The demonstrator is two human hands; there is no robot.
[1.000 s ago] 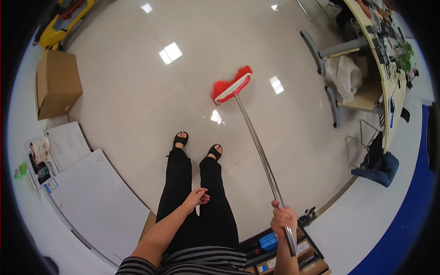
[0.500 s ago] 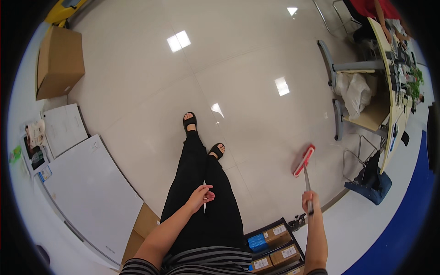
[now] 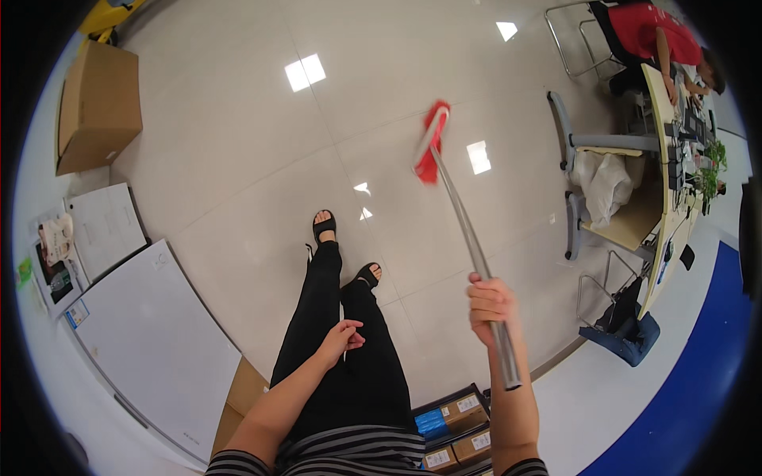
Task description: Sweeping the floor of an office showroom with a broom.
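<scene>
A flat mop (image 3: 466, 224) with a red head and a silver metal handle reaches out over the floor ahead of me. My right hand (image 3: 490, 308) is wrapped round the handle near its upper end, which sticks out past the fist toward me. The red mop head (image 3: 431, 147) is slightly blurred; whether it touches the tiles I cannot tell. In front of my black trousers (image 3: 313, 349) hangs my left hand (image 3: 344, 339), its fingers loosely curled and apart, holding nothing I can see. A white drawstring shows just beside it.
Shiny beige tiles (image 3: 238, 159) spread ahead. On the left stand a cardboard box (image 3: 107, 99) and white cabinets (image 3: 151, 341). At right are a desk (image 3: 671, 174), a blue chair (image 3: 627, 333) and a seated person in red (image 3: 655, 32). A shelf with boxes (image 3: 464, 408) stands near my right side.
My right hand has moved left and forward, swinging the mop head far forward and to the left across the floor. My left hand stays by my thighs. The person at the desk shows more.
</scene>
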